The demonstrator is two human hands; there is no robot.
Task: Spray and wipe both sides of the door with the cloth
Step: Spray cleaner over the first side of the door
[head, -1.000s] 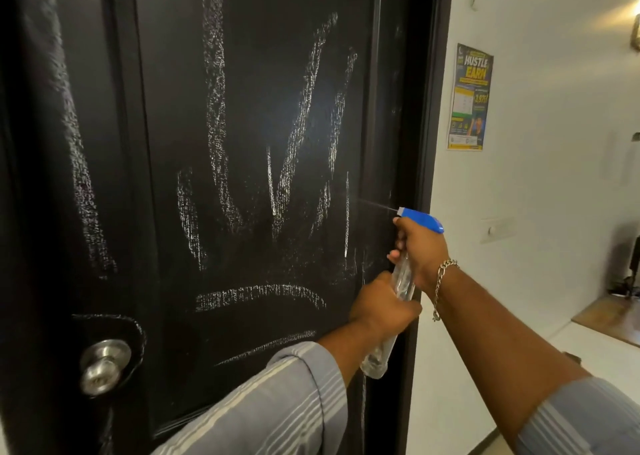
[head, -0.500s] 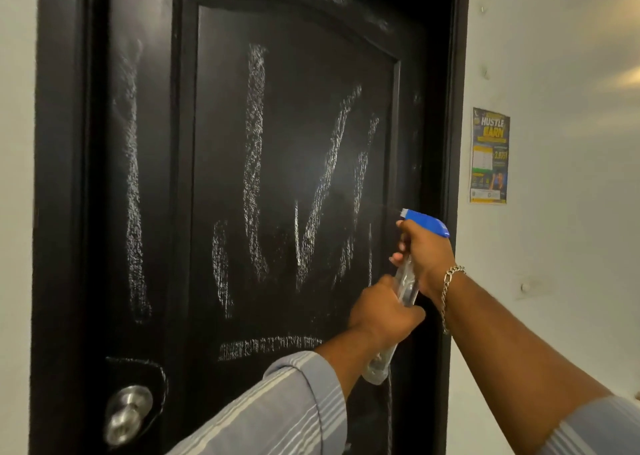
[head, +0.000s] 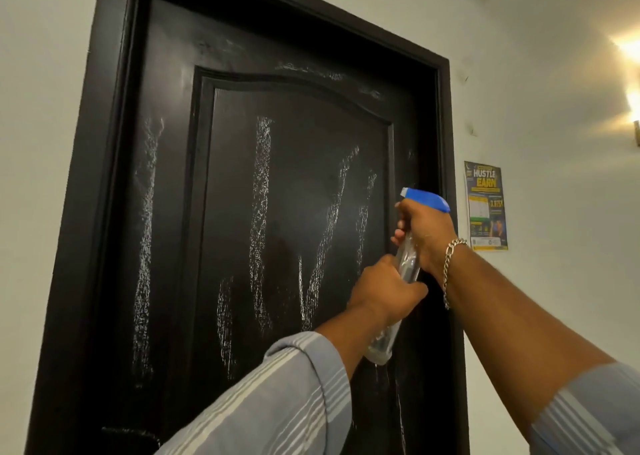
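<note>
Head camera view, looking up at a closed black panelled door [head: 242, 212] streaked with white chalky vertical marks. On the white wall [head: 554, 281] to the right of the door frame hangs a small poster [head: 486, 208]; its large yellow words read "HUSTLE" and "EARN", and the smaller print is too fine to read. A clear spray bottle [head: 403, 274] with a blue trigger head [head: 427, 200] is held up close to the door's right side, nozzle pointing left at the panel. The right hand [head: 424, 236], wearing a silver chain bracelet [head: 450, 267], grips the bottle's neck just under the blue head, fingers curled round it. The left hand [head: 384, 290], below it, is wrapped round the bottle's body. Both forearms wear striped grey-blue sleeves [head: 277, 402]. A wall lamp [head: 632, 83] glows at far right.
</note>
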